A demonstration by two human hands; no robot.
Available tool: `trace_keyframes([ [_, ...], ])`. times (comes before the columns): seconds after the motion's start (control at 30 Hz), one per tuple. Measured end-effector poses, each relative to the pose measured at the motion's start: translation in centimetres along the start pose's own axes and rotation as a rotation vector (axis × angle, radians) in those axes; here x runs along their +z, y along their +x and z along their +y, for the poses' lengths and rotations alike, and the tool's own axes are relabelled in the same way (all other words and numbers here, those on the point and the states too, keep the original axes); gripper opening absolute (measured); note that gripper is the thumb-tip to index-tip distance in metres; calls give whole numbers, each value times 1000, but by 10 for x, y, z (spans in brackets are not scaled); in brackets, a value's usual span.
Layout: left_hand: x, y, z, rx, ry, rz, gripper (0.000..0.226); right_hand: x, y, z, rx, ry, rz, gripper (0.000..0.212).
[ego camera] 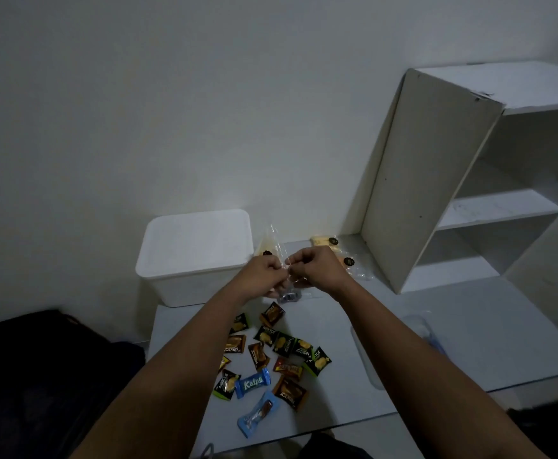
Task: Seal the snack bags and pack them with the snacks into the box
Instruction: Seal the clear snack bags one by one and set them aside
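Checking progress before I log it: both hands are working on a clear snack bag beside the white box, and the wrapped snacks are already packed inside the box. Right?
Not quite. The head view shows the wrapped snacks lying loose on the table, not in the white box. The rest holds: left hand and right hand pinch a clear snack bag beside the box.

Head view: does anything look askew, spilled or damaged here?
The white shelf unit has a chipped, dark-scuffed top corner. The wrapped snacks lie scattered loose on the table, unpacked. The white box is lidded. Nothing is spilled.
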State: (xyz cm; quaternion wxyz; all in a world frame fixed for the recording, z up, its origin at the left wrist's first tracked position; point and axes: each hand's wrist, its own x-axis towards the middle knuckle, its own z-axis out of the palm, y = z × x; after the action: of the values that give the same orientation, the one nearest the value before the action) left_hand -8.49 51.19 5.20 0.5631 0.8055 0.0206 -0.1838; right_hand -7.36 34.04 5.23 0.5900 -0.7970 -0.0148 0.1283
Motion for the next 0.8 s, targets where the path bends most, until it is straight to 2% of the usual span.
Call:
trace_keyframes([
  [0.07,3,7,-2,5,1,0,1,-7,6,8,17,4,24,13],
  [0.1,6,14,-5,23,12,53,8,-11,9,11,28,2,33,13],
  [0.2,11,37,-15,97,80,281,49,-32,20,15,78,-15,13,15],
  [0.27,15,55,-22,107,120,337,68,-51,29,19,99,-35,-46,16],
  [0.3,18,63,-23,93,103,316,65,-61,35,21,107,-42,-73,15],
  [0.4,31,90,-30,51,-9,237,18,-81,59,35,130,0,-68,14],
  [0.43,36,98,-33,33,-66,239,11,-85,67,44,134,27,-47,14],
  [0.5,49,117,-45,-20,-171,280,10,-92,84,64,145,47,-40,18],
  [0.6,65,149,-61,-72,-247,378,12,-92,112,105,152,-3,-133,36],
  [0.63,68,161,-65,-82,-246,411,13,-89,124,119,150,-21,-144,36],
  [0.73,70,200,-75,-89,-162,513,11,-77,172,156,151,-83,-90,14],
  [0.8,68,226,-80,-140,-171,602,10,-67,210,169,161,-76,-40,16],
])
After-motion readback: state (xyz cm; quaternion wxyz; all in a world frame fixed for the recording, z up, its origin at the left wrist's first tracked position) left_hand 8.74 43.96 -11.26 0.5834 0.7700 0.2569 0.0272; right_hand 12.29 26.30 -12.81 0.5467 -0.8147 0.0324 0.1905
